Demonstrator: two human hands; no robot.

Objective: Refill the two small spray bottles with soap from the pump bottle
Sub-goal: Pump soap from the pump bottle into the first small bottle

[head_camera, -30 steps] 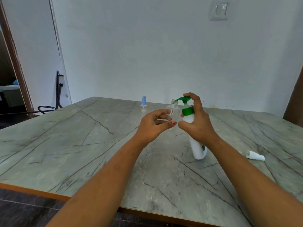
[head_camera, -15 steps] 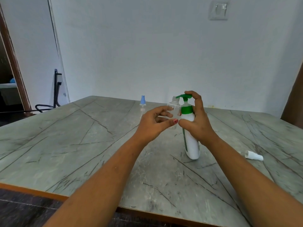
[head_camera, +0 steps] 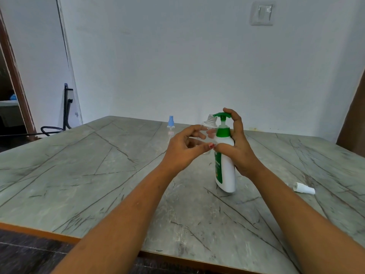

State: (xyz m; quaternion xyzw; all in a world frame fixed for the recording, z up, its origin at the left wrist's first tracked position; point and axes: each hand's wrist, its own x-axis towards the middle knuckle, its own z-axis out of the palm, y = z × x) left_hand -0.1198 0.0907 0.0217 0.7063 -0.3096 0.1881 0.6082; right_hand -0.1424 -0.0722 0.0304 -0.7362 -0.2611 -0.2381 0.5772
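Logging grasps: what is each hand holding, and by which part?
Left hand pinches the uncapped clear bottle by its body; right hand grips the pump bottle at its shoulder, forefinger on the green pump head.

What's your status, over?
Left hand holds open clear bottle. Right hand grips pump bottle, finger on pump, spout at bottle's mouth. Blue sprayer and white cap sit apart.

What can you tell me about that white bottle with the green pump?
The pump bottle is white, plastic-looking, with a green label down its front, a green collar and a green pump head raised on a white stem. It stands roughly upright on the grey marble-patterned table. The right hand wraps round its upper body, one finger resting on the pump head. The spout points left, at the open threaded neck of a small clear bottle that the left hand holds beside it.
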